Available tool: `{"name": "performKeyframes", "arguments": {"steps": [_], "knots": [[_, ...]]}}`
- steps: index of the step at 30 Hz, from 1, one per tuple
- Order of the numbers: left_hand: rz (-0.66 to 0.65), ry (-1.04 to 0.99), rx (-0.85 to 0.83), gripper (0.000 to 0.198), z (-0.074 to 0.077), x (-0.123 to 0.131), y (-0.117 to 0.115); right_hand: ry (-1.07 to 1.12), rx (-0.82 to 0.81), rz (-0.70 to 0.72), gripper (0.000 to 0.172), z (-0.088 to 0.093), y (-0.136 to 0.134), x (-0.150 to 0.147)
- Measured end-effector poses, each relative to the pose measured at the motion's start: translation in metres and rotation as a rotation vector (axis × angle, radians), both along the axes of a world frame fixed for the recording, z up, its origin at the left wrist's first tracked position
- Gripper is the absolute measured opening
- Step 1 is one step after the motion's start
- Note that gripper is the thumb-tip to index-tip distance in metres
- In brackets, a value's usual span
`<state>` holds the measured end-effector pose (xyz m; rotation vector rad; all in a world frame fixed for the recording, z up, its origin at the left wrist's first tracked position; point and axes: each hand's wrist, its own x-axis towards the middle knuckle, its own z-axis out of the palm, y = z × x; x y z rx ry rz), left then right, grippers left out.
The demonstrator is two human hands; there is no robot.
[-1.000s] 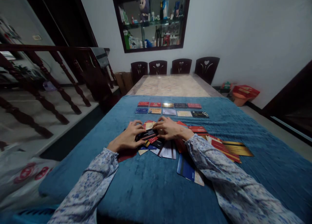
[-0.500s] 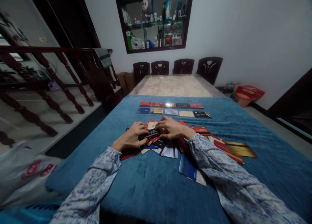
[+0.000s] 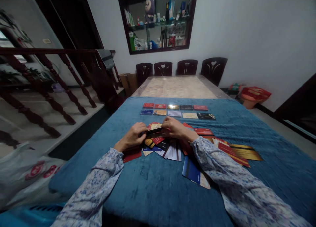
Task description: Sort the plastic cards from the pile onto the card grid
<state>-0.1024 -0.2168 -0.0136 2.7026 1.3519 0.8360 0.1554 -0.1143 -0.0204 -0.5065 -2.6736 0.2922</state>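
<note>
A black card [image 3: 154, 131] is stretched between my two hands, seen nearly edge-on above a loose pile of cards. My left hand [image 3: 134, 135] pinches its left end, and my right hand [image 3: 172, 127] grips its right end. Beneath them lie red, gold, black and blue cards, among them a white card [image 3: 174, 153] with a dark stripe and a red card [image 3: 132, 153] by my left wrist. Whether the black card is one or several stacked together, I cannot tell.
Two rows of cards, including a black card [image 3: 206, 116], lie beyond my hands on the blue cloth [image 3: 148, 184]. To the right are a gold card [image 3: 247, 152] and red cards; a blue card [image 3: 191, 169] rests under my right forearm. Chairs [image 3: 187, 67] stand behind the table.
The black card has tilted from showing its printed face to nearly edge-on. More of the gold and red cards below it shows. Both hands have turned slightly but stay close to the same place.
</note>
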Motion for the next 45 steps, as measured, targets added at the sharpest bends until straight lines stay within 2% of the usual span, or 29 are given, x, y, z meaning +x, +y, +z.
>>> {"name": "performKeyframes", "arguments": {"steps": [5,12,15,20,25,38,45], "knots": [[0.036,-0.03,-0.016,0.031,-0.008,-0.005,0.006,0.022,-0.026,-0.069,0.015,-0.001,-0.003,-0.001],[0.067,-0.077,-0.034,0.042,-0.016,-0.007,0.01,0.029,-0.052,-0.165,0.036,0.001,-0.01,-0.003],[0.091,-0.116,-0.027,0.045,-0.017,-0.005,0.009,0.026,-0.062,-0.208,0.037,0.001,-0.012,-0.005],[0.171,-0.153,-0.059,0.039,-0.018,-0.003,0.011,0.024,-0.063,-0.272,0.04,-0.002,-0.012,-0.007],[0.177,-0.174,-0.077,0.032,-0.019,0.0,0.01,-0.018,-0.069,-0.326,0.039,-0.002,-0.013,-0.008],[0.176,-0.149,-0.074,0.054,-0.028,-0.002,0.013,0.138,-0.108,-0.314,0.036,-0.008,-0.008,-0.008],[0.178,-0.157,-0.05,0.059,-0.032,-0.001,0.014,0.199,-0.154,-0.303,0.037,-0.009,-0.008,-0.008]]}}
